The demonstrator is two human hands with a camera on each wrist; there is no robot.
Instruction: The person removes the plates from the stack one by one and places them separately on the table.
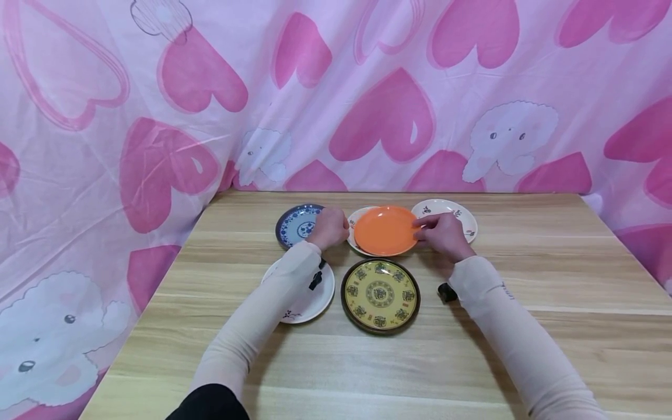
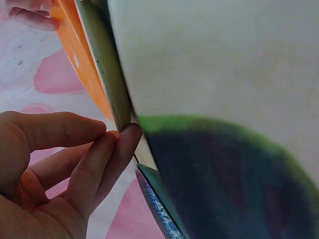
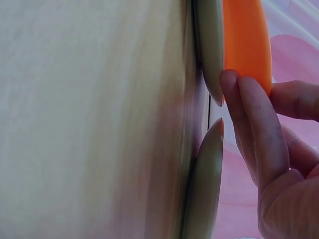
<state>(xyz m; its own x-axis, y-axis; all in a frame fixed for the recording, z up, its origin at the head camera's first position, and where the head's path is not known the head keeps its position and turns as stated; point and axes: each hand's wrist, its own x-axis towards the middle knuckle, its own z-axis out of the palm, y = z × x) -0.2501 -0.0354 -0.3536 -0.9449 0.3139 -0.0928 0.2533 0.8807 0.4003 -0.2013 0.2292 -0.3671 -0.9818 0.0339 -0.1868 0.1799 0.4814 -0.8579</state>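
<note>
An orange plate (image 1: 385, 231) lies over a white plate (image 1: 359, 247) in the back middle, hiding most of it. My right hand (image 1: 443, 233) pinches the orange plate's right rim; the right wrist view shows thumb and fingers (image 3: 256, 124) on either side of that rim. At the white plate's left rim, my left hand (image 1: 329, 227) pinches the edge between thumb and fingertips (image 2: 102, 149). Beside the left hand is a blue-patterned plate (image 1: 296, 226), partly covered by it. A white plate with a floral print (image 1: 462, 217) sits behind the right hand.
In front of the orange plate stands a yellow plate with a dark rim (image 1: 380, 296). To its left, another white plate (image 1: 310, 303) lies partly under the left forearm. The plates are on a wooden table (image 1: 420, 373) with a pink curtain (image 1: 325, 105) behind.
</note>
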